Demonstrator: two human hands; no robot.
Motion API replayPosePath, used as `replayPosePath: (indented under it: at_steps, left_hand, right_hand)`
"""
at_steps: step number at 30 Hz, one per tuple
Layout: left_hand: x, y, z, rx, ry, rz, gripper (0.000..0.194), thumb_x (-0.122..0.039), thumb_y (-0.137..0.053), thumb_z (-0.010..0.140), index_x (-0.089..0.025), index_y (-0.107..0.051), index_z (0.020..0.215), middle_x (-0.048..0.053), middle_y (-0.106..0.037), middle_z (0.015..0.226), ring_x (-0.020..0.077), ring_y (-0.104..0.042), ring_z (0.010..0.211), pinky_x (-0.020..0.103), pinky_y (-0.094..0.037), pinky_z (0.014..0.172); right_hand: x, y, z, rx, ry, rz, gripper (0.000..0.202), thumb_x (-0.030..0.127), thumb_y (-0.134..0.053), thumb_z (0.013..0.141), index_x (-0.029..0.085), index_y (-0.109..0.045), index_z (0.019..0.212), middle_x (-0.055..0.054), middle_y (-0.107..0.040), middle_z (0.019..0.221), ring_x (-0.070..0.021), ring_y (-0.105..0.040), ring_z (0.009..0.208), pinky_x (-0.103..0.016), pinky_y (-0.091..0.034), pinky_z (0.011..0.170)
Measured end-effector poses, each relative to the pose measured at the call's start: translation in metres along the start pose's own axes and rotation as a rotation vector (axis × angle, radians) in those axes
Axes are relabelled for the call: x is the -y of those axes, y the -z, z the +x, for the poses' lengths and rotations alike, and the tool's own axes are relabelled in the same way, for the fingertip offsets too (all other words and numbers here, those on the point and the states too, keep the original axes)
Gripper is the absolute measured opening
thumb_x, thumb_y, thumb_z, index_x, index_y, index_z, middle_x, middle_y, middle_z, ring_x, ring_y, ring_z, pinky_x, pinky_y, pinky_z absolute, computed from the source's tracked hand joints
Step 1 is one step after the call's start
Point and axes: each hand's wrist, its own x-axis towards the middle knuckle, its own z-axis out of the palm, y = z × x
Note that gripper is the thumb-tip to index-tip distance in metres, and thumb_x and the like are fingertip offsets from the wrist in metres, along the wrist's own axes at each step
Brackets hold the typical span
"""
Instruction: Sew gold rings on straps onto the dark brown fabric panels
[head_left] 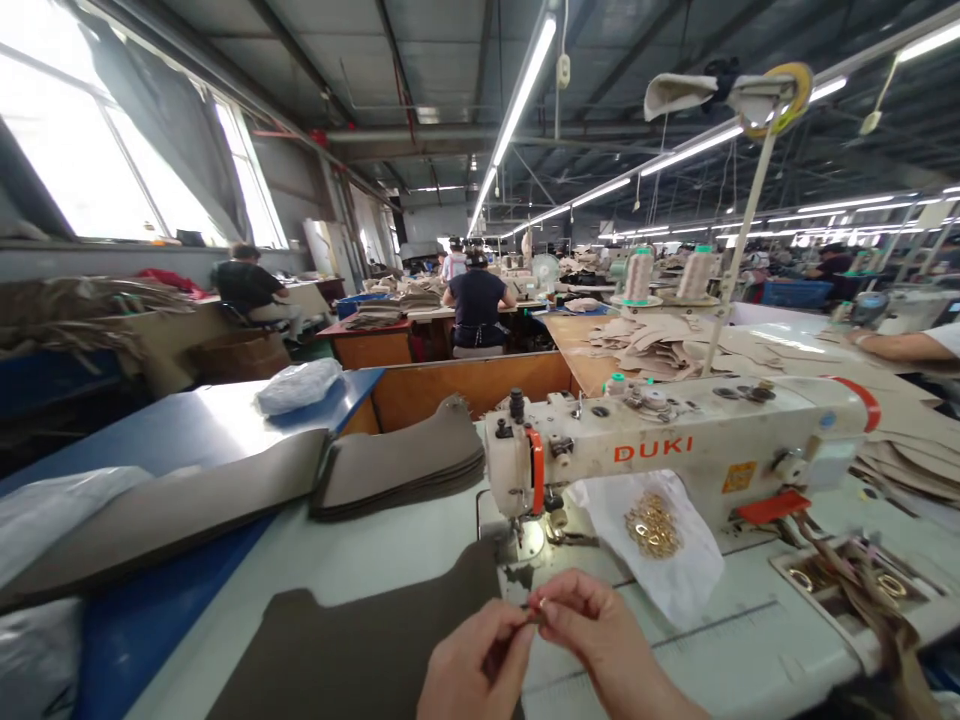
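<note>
Both hands (525, 640) pinch small ring (537, 607) before sewing machine (675, 450).

Pale sewing table (360, 560) under your hands (540, 640), dark fabric panel (360, 650) left of them, stacked grey pieces (397, 465) beyond, sewing machine (675, 450) ahead, white bag of gold rings (656, 530) to the right.

we see a tiny strap piece (534, 610), dark with a small bright metal bit, pinched at chest height over the pale table, just in front of a flat dark fabric panel (360, 650).
</note>
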Motion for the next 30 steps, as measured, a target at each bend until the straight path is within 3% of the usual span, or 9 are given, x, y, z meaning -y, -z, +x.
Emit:
replayPosePath:
  at_steps: [6, 12, 22, 30]
  left_hand:
    - [0.004, 0.000, 0.001, -0.011, 0.180, -0.006, 0.021, -0.034, -0.053, 0.079, -0.023, -0.057, 0.061, -0.006, -0.051, 0.052, 0.0131, -0.048, 0.049, 0.021, -0.038, 0.051]
    - [0.011, 0.000, 0.001, -0.001, 0.236, -0.005, 0.021, -0.034, -0.052, 0.078, -0.023, -0.054, 0.061, -0.006, -0.050, 0.050, 0.0132, -0.046, 0.049, 0.022, -0.036, 0.051]
    - [0.009, -0.003, -0.003, -0.029, 0.240, -0.076, 0.024, -0.037, -0.051, 0.080, -0.023, -0.054, 0.061, -0.005, -0.052, 0.051, 0.0134, -0.048, 0.049, 0.022, -0.036, 0.050]
    - [0.009, 0.002, -0.005, 0.008, 0.254, -0.053, 0.022, -0.037, -0.051, 0.079, -0.023, -0.056, 0.063, -0.005, -0.054, 0.051, 0.0135, -0.048, 0.049, 0.023, -0.036, 0.050]
  right_hand:
    - [-0.027, -0.010, 0.003, -0.062, 0.109, -0.115, 0.042, 0.055, -0.079, 0.059, 0.017, -0.070, 0.075, -0.006, -0.070, 0.075, -0.0200, -0.064, 0.071, -0.033, -0.053, 0.069]
    - [-0.035, -0.016, 0.004, -0.069, 0.158, -0.145, 0.041, 0.054, -0.077, 0.061, 0.017, -0.070, 0.077, -0.006, -0.069, 0.076, -0.0197, -0.064, 0.072, -0.032, -0.052, 0.071]
    - [-0.026, -0.021, 0.001, 0.007, 0.225, -0.281, 0.010, 0.026, -0.066, 0.074, 0.019, -0.060, 0.077, 0.000, -0.064, 0.070, -0.0150, -0.061, 0.068, -0.025, -0.047, 0.065]
    - [-0.019, -0.019, 0.003, 0.071, 0.101, -0.149, 0.036, 0.050, -0.074, 0.065, 0.019, -0.058, 0.073, -0.001, -0.065, 0.069, -0.0174, -0.064, 0.067, -0.030, -0.051, 0.064]
